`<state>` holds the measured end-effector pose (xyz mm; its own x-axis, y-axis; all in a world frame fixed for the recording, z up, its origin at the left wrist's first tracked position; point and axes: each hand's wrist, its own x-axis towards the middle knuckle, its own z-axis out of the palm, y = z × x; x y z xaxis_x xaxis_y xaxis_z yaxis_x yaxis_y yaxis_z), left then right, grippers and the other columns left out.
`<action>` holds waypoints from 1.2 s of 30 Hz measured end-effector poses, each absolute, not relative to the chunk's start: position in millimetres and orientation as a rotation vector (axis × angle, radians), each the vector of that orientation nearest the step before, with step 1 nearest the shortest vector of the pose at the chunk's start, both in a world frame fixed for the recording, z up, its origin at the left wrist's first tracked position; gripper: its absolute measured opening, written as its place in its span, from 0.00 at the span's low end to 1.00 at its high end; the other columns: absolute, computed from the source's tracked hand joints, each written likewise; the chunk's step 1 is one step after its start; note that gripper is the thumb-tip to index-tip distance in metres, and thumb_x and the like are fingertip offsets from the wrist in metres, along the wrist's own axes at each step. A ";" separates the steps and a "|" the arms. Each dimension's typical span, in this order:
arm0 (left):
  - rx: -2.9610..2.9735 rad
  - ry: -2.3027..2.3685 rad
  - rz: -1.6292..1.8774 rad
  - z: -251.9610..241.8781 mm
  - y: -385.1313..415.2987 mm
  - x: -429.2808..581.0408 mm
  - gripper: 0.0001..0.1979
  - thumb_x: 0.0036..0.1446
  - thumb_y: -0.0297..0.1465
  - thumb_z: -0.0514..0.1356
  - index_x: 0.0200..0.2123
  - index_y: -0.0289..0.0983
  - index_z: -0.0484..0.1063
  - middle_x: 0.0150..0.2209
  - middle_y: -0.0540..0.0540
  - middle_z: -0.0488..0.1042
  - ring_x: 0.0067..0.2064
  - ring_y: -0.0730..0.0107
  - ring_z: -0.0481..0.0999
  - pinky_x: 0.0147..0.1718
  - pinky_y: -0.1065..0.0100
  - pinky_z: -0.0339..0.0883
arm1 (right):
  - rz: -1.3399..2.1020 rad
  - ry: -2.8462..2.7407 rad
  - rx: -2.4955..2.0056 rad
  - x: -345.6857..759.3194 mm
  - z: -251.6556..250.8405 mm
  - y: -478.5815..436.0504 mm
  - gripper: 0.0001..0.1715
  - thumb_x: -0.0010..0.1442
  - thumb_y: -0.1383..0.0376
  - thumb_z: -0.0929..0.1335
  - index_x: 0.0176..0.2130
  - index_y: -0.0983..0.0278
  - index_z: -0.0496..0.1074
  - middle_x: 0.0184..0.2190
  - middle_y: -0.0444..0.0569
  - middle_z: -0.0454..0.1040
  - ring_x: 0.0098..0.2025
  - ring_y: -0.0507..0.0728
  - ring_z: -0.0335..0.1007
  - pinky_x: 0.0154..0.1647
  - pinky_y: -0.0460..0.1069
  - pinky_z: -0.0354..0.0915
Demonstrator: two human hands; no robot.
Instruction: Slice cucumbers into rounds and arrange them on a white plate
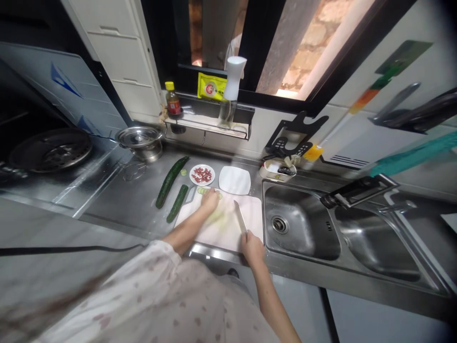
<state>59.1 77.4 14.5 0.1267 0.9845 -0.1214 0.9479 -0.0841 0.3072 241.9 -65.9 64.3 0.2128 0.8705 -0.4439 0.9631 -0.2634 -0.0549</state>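
My left hand (210,201) is over the far edge of the white cutting board (228,228), its fingers curled down onto pale green cucumber slices (202,190). Some slices show on both sides of the fingertips; the rest are hidden under them. In my right hand (253,248) is a kitchen knife (240,216), gripped by the handle at the board's right side, its blade pointing away from me. A wet greenish patch marks the board between the hands. Left of the board lie a cut cucumber (177,204) and a longer cucumber (172,182), with a small cut end (183,172) beside them.
Beyond the board stand a plate of chopped red pieces (202,175) and a white square plate (234,180). The double sink (303,224) adjoins on the right. A lidded steel pot (141,141) and a wok (52,150) are leftward. A rack (207,126) holds bottles.
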 end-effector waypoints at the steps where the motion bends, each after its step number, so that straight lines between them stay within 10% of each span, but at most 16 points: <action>1: 2.111 1.881 0.171 15.2 77.3 59.1 0.14 0.62 0.27 0.49 0.43 0.33 0.73 0.45 0.36 0.69 0.48 0.55 0.68 0.48 0.58 0.59 | -0.576 1.746 2.254 241.9 64.0 -65.9 0.21 0.68 0.62 0.54 0.44 0.65 0.70 0.39 0.57 0.77 0.43 0.58 0.74 0.37 0.47 0.61; 36: 1.498 2.058 0.478 -5.5 14.8 2.1 0.11 0.54 0.34 0.60 0.42 0.42 0.74 0.38 0.49 0.78 0.39 0.67 0.75 0.35 0.70 0.61 | -0.594 1.852 2.230 244.2 74.5 -61.7 0.20 0.68 0.61 0.55 0.47 0.63 0.69 0.40 0.54 0.77 0.42 0.57 0.73 0.34 0.46 0.57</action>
